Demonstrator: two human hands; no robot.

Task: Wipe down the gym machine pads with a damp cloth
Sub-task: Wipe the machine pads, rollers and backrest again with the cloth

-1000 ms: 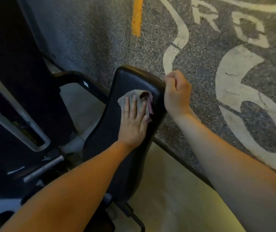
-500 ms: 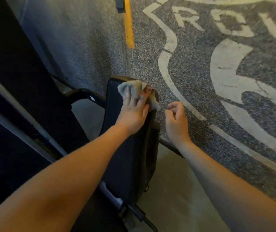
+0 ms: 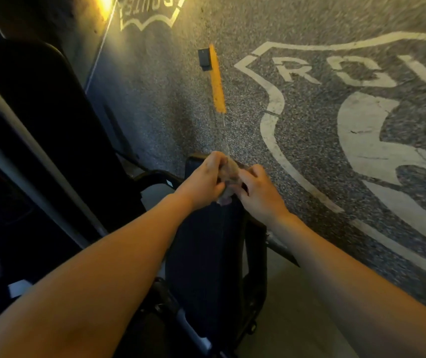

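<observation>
Biggest thing in view is the speckled grey surface [image 3: 181, 130]. Two white painted shield markings can be counted on it: a large one [image 3: 270, 135] cut off by the right edge, with "ROU" readable, and a smaller one [image 3: 150, 9] clipped by the top edge. Whether that surface is wall or floor can't really be told. Next in size, one dark machine frame [image 3: 51, 140] fills the left side and crowds right up to the pad. One black backrest pad [image 3: 201, 254] is seen standing in the middle, long and narrow, with its top edge just under the hands. One strip of pale floor [image 3: 297, 319] is left open to the right of the pad, so that's where the free room is, while the left is boxed in by the frame. Two bare forearms are stretched in from the bottom corners. The left hand [image 3: 204, 180] and right hand [image 3: 258, 192] are brought close together, and both are curled onto the one cloth [image 3: 230, 174]. It's held bunched up between them at the pad's top edge, with a bit hanging below the fingers. One yellow stripe [image 3: 217, 81] is painted above that, and one small black box [image 3: 203, 59] is fixed just beside its upper end.
</observation>
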